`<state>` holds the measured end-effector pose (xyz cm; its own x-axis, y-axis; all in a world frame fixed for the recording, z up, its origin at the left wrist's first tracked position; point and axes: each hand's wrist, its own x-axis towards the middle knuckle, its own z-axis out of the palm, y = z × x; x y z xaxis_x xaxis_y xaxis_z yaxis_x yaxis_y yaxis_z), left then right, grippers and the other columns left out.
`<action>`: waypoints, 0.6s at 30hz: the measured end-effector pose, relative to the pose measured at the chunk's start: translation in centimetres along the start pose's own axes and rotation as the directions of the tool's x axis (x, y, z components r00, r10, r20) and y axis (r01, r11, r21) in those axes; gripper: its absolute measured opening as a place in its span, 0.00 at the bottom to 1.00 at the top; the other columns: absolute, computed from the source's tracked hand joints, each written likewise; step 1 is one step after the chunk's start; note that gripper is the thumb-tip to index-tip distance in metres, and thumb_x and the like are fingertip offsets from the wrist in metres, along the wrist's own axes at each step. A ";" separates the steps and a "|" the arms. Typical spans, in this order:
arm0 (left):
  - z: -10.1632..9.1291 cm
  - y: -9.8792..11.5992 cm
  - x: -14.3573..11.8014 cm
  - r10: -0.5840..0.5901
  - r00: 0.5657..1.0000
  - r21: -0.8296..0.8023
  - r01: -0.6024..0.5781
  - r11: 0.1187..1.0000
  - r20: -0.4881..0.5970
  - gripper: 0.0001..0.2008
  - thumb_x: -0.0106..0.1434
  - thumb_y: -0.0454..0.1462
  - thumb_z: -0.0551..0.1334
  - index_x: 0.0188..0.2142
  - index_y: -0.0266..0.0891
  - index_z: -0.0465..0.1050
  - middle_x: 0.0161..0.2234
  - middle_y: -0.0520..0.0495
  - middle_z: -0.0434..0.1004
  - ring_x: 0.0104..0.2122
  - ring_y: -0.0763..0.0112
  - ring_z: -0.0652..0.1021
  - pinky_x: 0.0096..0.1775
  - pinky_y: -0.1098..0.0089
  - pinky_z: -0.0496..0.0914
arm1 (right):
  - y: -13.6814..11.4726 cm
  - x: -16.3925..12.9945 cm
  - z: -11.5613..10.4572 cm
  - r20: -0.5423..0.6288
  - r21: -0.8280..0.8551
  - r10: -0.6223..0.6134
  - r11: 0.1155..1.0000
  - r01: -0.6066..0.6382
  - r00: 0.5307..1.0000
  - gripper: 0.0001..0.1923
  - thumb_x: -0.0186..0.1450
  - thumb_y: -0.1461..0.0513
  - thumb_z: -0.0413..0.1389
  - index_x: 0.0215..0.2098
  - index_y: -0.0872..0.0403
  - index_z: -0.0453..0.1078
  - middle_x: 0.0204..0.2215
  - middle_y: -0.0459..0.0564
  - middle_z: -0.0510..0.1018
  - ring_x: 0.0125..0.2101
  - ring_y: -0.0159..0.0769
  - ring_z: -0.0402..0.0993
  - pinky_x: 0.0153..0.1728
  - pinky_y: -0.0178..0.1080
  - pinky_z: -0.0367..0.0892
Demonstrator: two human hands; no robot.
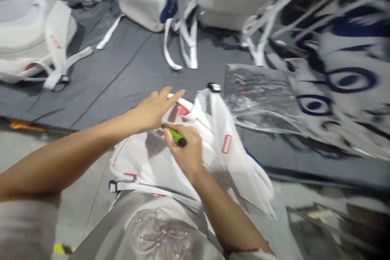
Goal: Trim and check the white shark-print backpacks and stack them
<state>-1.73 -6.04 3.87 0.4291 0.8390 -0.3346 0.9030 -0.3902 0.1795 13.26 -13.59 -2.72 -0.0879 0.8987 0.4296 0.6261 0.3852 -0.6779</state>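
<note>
While the right hand (185, 152) closes its fingers around a green tool with a black tip (175, 135), just below the middle of the frame, the left hand (155, 107) lies flat with fingers spread, gripping nothing, pressing on a white backpack (189, 158). The backpack rests in the person's lap at centre, its strap (227, 138) bearing a small red label. To the right lies a clear plastic bag (258, 97) on the dark grey mat (122, 69). More white backpacks (33, 36) sit along the top of the frame.
</note>
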 end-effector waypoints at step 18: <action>3.0 -2.2 1.2 -0.016 0.992 0.065 0.024 0.998 -0.122 0.46 0.62 0.35 0.56 0.73 0.55 0.31 0.72 0.40 0.45 0.62 0.39 0.66 0.51 0.50 0.72 | 18.4 2.4 -17.1 0.041 -0.738 0.396 0.631 -0.239 0.917 0.17 0.63 0.71 0.49 0.46 0.60 0.76 0.46 0.61 0.79 0.47 0.46 0.74 0.50 0.45 0.66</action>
<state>-3.14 -5.34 0.26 0.4088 0.8853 -0.2218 0.9126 -0.3936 0.1110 37.86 -7.92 -3.98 0.1355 0.9856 0.1011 0.9878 -0.1265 -0.0907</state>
